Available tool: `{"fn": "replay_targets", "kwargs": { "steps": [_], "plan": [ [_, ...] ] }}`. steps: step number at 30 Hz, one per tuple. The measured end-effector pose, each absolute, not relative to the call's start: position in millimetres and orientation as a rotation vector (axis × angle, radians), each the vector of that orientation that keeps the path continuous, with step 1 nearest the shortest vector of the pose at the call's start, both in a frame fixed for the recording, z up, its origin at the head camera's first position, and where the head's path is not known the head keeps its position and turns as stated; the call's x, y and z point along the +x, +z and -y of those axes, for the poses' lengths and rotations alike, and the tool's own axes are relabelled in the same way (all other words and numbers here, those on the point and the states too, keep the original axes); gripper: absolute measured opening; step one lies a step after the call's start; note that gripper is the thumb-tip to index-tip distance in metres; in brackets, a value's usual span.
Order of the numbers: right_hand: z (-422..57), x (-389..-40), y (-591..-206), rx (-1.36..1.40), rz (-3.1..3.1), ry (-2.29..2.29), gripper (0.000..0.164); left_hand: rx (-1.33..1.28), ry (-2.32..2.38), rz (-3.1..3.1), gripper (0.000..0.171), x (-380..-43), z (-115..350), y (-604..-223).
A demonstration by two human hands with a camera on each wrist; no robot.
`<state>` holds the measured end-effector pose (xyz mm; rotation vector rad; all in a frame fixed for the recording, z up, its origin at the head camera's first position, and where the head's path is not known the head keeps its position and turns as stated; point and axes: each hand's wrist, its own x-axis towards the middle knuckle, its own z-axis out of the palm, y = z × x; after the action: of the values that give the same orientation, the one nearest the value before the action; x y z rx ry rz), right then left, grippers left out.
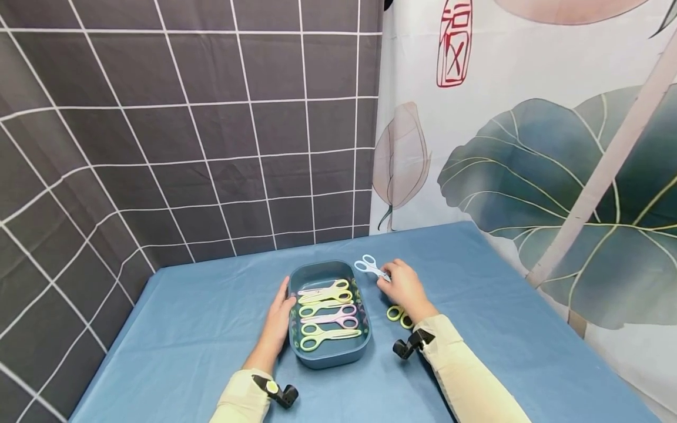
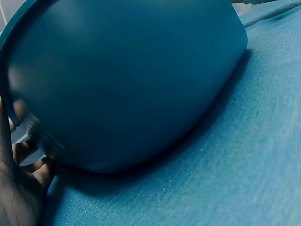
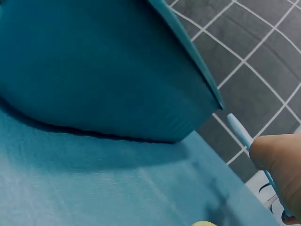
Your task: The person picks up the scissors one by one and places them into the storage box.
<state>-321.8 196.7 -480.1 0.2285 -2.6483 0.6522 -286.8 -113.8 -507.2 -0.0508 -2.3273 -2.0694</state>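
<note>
Light blue scissors [image 1: 370, 266] are pinched by the blade end in my right hand [image 1: 404, 288], handles pointing away, just above the table right of a blue bin [image 1: 334, 359]. In the right wrist view the scissors' blue handle [image 3: 240, 132] sticks out past my fingers. Inside the bin lie several scissors, among them a pink pair [image 1: 346, 317] and a yellow-green pair [image 1: 312, 338] near the front. My left hand [image 1: 275, 323] holds the bin's left wall, thumb at the rim and fingers along the outside. The left wrist view shows mostly the bin's outer wall [image 2: 127, 84].
Yellow-handled scissors [image 1: 394, 313] lie on the blue tablecloth [image 1: 190, 335], partly hidden under my right wrist. A dark checked curtain [image 1: 238, 135] stands behind the table, with a white leaf-printed one [image 1: 412, 70] to the right.
</note>
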Motion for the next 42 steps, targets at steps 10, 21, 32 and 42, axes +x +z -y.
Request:
{"fn": "replay_targets", "kwargs": {
  "steps": [10, 21, 32, 42],
  "plan": [
    [-184, -326, -460, 0.325, 2.603, 0.798, 0.016, -0.092, -2.078, 2.305, 0.061, -287, 114, -504],
    [-141, -326, -441, 0.551, 2.592, 0.916, 0.014, -0.083, -2.096, 2.3, 0.061, -286, 114, -504],
    [-108, -322, -446, 0.859, 2.653, 0.713, 0.014, -0.102, -2.114, 2.278, 0.061, -287, 113, -503],
    [-101, -316, -451, 1.068, 2.748, 0.515, 0.021, -0.113, -2.122, 2.281, 0.06, -290, 114, -507]
  ]
}}
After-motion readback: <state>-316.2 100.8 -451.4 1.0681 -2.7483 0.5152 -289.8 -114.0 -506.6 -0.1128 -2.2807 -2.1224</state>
